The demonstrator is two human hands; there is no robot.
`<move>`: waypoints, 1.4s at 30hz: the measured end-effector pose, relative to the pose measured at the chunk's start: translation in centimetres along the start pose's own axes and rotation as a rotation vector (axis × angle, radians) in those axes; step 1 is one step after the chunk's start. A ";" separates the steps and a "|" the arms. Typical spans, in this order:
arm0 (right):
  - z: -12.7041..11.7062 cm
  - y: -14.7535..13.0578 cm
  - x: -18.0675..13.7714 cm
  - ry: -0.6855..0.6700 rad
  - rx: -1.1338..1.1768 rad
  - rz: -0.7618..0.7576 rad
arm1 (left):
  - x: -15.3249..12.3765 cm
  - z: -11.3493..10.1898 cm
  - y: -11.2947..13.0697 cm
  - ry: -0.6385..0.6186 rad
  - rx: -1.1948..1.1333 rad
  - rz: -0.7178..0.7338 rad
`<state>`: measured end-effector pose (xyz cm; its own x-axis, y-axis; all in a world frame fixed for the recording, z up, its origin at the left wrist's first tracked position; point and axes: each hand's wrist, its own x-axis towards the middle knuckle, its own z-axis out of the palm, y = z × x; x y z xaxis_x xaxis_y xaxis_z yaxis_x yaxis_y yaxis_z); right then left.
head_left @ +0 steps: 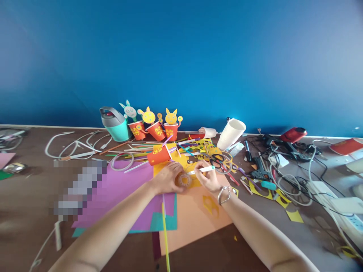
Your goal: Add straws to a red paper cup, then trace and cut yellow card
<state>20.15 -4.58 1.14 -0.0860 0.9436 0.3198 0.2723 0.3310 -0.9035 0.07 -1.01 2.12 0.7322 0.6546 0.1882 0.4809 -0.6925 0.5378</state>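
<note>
My left hand (pixel 167 177) is curled round a roll of clear tape (pixel 185 180), pressing it down on a sheet of yellow paper (pixel 159 172). Pinched in my right hand (pixel 209 177) is a white marker (pixel 202 169) with a green end, its tip pointing left at the roll's edge. A red paper cup (pixel 159 155) lies on its side just beyond my left hand. Black-handled scissors (pixel 218 160) rest just past my right hand. Orange paper (pixel 184 223) and purple paper (pixel 119 196) spread under my arms.
Behind stand red cups with paper animal faces (pixel 155 130), a teal container (pixel 117 126) and a tilted white cup (pixel 231 133). Straws and yellow scraps lie in front of them. Right are a glue gun (pixel 259 168), tangled cables and a power strip (pixel 350 223). A blue wall (pixel 181 56) closes the back.
</note>
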 end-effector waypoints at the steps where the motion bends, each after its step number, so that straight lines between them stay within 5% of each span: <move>1: -0.1 0.1 0.1 0.015 0.003 -0.008 | 0.0 0.0 0.0 -0.003 0.002 0.000; 8: -0.1 -0.2 -0.2 0.001 0.026 0.036 | 0.0 0.0 0.0 -0.004 0.007 -0.005; 18: 0.4 -1.3 -0.3 -0.096 -0.263 -0.196 | -0.1 0.1 0.0 0.007 -0.001 0.001; 31: 0.4 -1.5 -0.6 -0.148 -0.369 -0.373 | 0.0 0.3 0.0 0.041 0.045 0.038; 42: -2.0 -5.1 0.2 -0.425 -0.420 -0.310 | -0.2 0.4 -0.3 0.051 0.047 0.057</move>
<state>20.63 -6.12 6.41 -0.5667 0.7557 0.3283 0.5167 0.6363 -0.5728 0.00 -1.05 1.65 0.7339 0.6276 0.2597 0.4623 -0.7417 0.4859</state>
